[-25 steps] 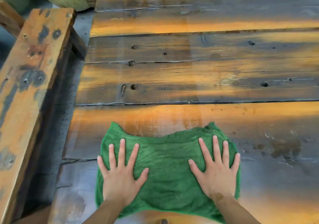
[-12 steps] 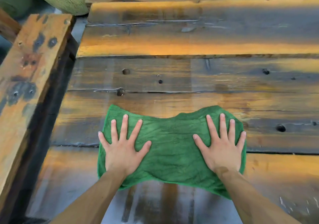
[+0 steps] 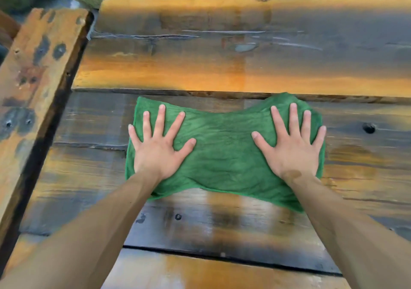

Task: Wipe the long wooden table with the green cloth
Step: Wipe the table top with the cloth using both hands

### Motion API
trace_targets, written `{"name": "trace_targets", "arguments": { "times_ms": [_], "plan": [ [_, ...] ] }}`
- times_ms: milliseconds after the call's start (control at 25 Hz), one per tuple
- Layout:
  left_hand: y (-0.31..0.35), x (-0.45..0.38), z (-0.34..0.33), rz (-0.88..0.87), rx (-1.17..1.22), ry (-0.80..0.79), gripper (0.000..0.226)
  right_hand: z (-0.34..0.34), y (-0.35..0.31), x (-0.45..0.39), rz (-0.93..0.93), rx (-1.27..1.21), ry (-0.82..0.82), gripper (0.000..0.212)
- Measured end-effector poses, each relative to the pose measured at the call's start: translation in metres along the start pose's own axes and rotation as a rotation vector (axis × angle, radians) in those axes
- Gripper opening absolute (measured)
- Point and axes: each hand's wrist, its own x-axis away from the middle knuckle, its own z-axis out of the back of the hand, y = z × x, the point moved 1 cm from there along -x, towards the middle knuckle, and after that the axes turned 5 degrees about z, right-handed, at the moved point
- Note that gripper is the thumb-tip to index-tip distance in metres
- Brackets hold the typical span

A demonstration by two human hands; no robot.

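Wooden table (image 3: pixel 222 66), green cloth (image 3: pixel 222 153) under both hands

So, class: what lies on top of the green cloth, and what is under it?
Both open hands, left hand and right hand, press flat on the green cloth. The long wooden table lies underneath; that covered patch is hidden.

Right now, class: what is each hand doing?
Left hand: open, fingers spread, pressing flat on the green cloth.
Right hand: open, pressing flat on it too.
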Motion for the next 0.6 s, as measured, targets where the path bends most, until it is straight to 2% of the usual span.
{"name": "trace_targets", "arguments": {
  "times_ms": [360,600],
  "plan": [
    [0.039,-0.124,0.03,0.009,0.01,0.003,0.073,0.026,-0.001,-0.144,0.011,-0.01,-0.021,0.086],
    [0.078,-0.236,0.051,0.021,0.051,-0.002,0.076,0.042,0.002,-0.255,-0.01,-0.005,-0.003,0.092]
  ]
}}
